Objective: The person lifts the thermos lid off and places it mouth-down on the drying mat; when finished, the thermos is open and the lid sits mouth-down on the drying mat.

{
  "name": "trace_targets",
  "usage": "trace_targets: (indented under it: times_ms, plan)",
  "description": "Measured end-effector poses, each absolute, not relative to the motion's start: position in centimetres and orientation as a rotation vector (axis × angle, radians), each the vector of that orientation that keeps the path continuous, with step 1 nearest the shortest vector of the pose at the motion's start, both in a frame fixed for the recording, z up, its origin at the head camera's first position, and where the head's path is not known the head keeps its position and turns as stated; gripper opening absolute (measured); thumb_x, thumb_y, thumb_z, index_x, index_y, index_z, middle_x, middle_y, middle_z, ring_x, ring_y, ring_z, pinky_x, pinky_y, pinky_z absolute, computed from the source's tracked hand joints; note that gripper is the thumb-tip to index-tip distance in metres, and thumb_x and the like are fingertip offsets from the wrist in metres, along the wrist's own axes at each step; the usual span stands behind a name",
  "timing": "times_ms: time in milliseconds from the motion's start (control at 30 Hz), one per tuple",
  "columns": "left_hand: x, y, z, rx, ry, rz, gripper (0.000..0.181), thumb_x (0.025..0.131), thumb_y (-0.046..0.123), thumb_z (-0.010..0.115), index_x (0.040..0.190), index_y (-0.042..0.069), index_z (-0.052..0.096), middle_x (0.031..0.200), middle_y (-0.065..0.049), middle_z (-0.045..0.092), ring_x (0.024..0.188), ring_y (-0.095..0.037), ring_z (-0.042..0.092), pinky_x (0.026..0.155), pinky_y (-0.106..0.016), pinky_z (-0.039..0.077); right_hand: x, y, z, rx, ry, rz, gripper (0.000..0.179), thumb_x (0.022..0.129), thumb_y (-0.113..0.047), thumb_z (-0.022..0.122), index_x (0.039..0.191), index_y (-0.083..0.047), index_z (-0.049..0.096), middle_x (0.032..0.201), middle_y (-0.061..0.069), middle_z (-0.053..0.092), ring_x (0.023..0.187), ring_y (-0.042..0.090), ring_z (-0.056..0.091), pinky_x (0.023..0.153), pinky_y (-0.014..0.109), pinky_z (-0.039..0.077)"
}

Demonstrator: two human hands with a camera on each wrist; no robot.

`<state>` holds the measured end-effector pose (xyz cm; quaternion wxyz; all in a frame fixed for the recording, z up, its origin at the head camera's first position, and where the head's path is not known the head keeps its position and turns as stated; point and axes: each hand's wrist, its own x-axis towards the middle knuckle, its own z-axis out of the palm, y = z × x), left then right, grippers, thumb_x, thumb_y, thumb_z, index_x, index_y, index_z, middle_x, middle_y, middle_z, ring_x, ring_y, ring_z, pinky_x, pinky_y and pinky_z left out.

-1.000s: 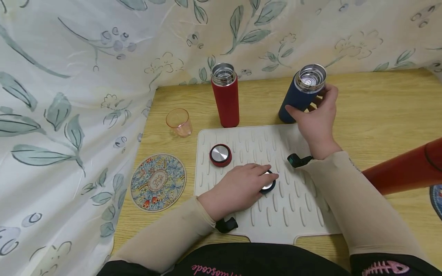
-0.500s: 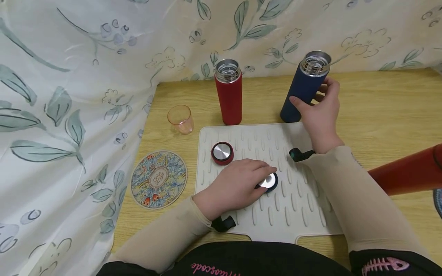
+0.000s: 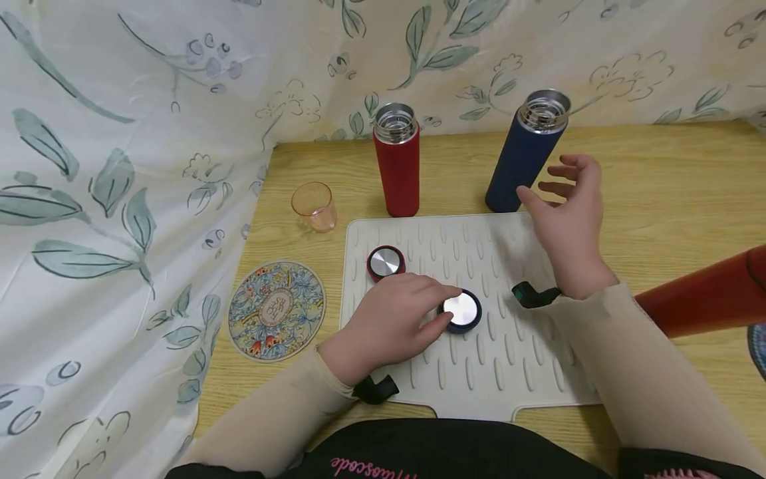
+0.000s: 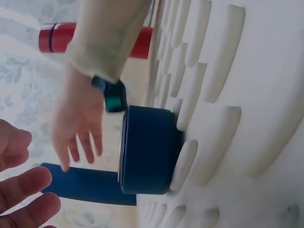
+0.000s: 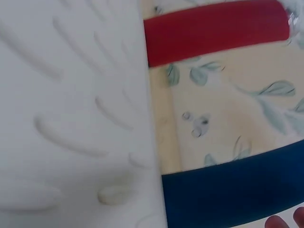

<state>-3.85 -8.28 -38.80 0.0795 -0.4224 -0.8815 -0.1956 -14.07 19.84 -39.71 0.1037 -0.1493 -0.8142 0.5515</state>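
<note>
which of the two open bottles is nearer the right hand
The blue bottle, just beside the right hand; the open red bottle stands farther off, to the left.

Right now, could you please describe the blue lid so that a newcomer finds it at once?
On the wood-grain table lies a white ridged mat. Near its middle, at the fingertips of the left hand, sits the round blue lid with a shiny silver top. Its blue side sets it apart from the similar red lid farther to the left.
</note>
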Motion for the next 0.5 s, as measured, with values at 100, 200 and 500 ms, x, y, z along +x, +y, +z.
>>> trace_targets:
  times_ms: [100, 200, 500]
  plan:
    - [-3.7, -8.6, -38.9, -1.237, -2.643, -0.583, 0.030, 0.101, 0.021, 0.081, 0.129, 0.012, 0.080, 0.115, 0.001, 0.083, 0.105, -0.013, 0.077, 0.091, -0.034, 0.062, -12.5, 19.9, -39.3, -0.390, -2.388, 1.617, 0.072, 0.103, -0.031, 0.080, 0.161, -0.029, 0.037, 0.153, -0.002, 0.052, 0.134, 0.016, 0.060, 0.105, 0.030, 0.051]
    - [-3.5, -8.9, -39.0, -1.211, -2.668, -0.583, 0.031, 0.100, 0.021, 0.082, 0.130, 0.013, 0.080, 0.117, 0.000, 0.083, 0.107, -0.015, 0.077, 0.094, -0.035, 0.062, -10.7, 19.9, -38.8, -0.358, -2.378, 1.613, 0.070, 0.102, -0.026, 0.080, 0.159, -0.027, 0.040, 0.149, -0.005, 0.053, 0.131, 0.014, 0.062, 0.102, 0.028, 0.051]
    - [-3.1, -9.6, -39.1, -1.154, -2.679, -0.564, 0.033, 0.097, 0.020, 0.085, 0.129, 0.013, 0.079, 0.115, -0.001, 0.082, 0.106, -0.016, 0.078, 0.092, -0.036, 0.063, -4.9, 20.7, -37.9, -0.259, -2.293, 1.576, 0.069, 0.096, -0.004, 0.082, 0.154, -0.023, 0.049, 0.137, -0.016, 0.059, 0.123, 0.007, 0.065, 0.098, 0.021, 0.052]
